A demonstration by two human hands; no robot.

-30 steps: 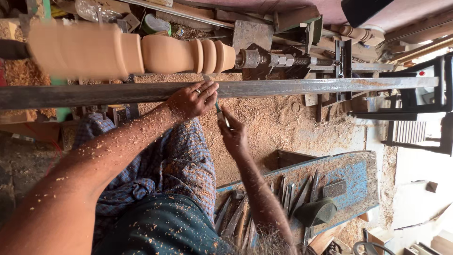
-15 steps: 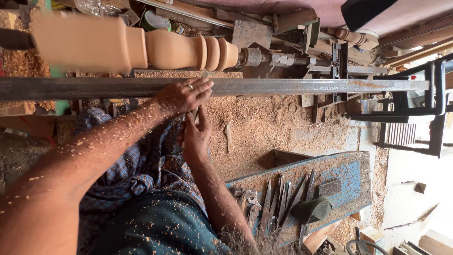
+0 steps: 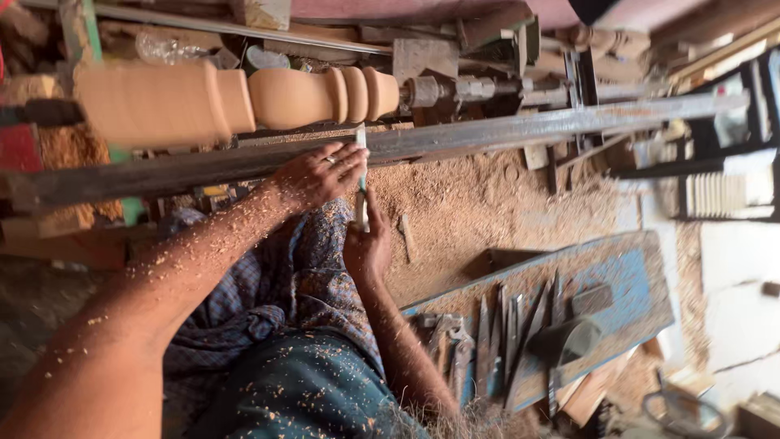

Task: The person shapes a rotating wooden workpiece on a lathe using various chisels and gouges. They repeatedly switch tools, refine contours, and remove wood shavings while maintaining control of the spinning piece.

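Observation:
A turned pale wooden spindle with rings and a thick cylinder sits in the lathe at the top. My left hand rests on the long grey metal tool rest and pinches the blade of a chisel. The chisel's tip points up at the spindle near the rings. My right hand is just below, closed around the chisel's handle. Sawdust speckles both arms.
Sawdust covers the floor, with a small tool lying on it. A blue wooden tray at lower right holds several chisels and a dark scoop. The lathe's metal tailstock is right of the spindle. Blue patterned cloth covers my lap.
My right hand has moved left, under my left hand, and now grips the chisel upright against the tool rest. My left hand stays on the rest.

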